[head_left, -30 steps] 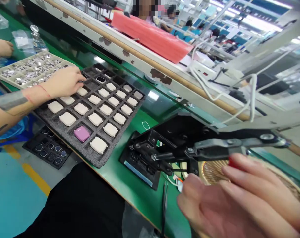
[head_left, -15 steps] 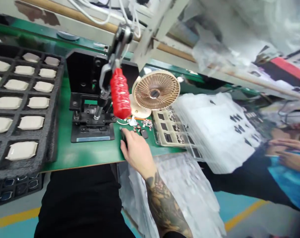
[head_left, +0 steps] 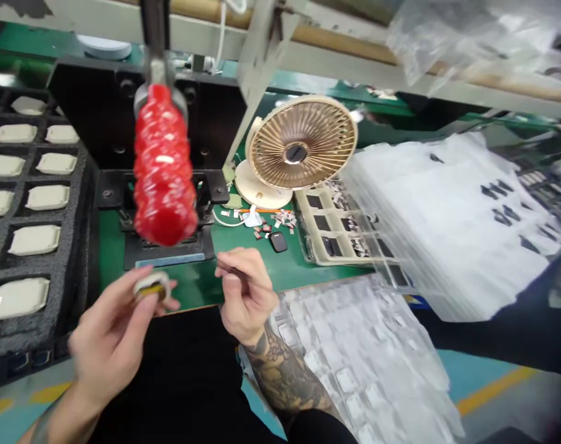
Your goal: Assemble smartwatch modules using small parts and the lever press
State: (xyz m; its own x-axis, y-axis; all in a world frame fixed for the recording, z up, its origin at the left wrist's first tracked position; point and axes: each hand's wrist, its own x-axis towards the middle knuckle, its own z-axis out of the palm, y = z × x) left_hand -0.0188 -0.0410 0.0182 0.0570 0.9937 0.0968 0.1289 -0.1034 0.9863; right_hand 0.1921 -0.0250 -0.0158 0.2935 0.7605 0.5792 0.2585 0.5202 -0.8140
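My left hand (head_left: 108, 339) pinches a small white casing (head_left: 151, 279) with a dark and yellowish inside, held in front of the press. Blur hides its finer detail. To its right, my right hand (head_left: 249, 299) is closed on a thin dark tool that looks like tweezers (head_left: 234, 271), its tip pointing left. Behind both hands stands a black hand press (head_left: 169, 254) with a red ribbed lever handle (head_left: 164, 172). The handle covers much of the press fixture.
On the left, a black foam tray (head_left: 71, 271) holds several white casings (head_left: 21, 298). A beige fan (head_left: 303, 145), small loose parts (head_left: 264, 229), a black square piece (head_left: 278, 242) and a compartment box (head_left: 315, 253) sit behind. White sheets (head_left: 428, 203) and clear plastic trays (head_left: 354, 345) lie right.
My left hand has come into view with the white casing. My right hand has lifted off the green table near the small parts, tool in its fingers. The view has shifted closer to the press.
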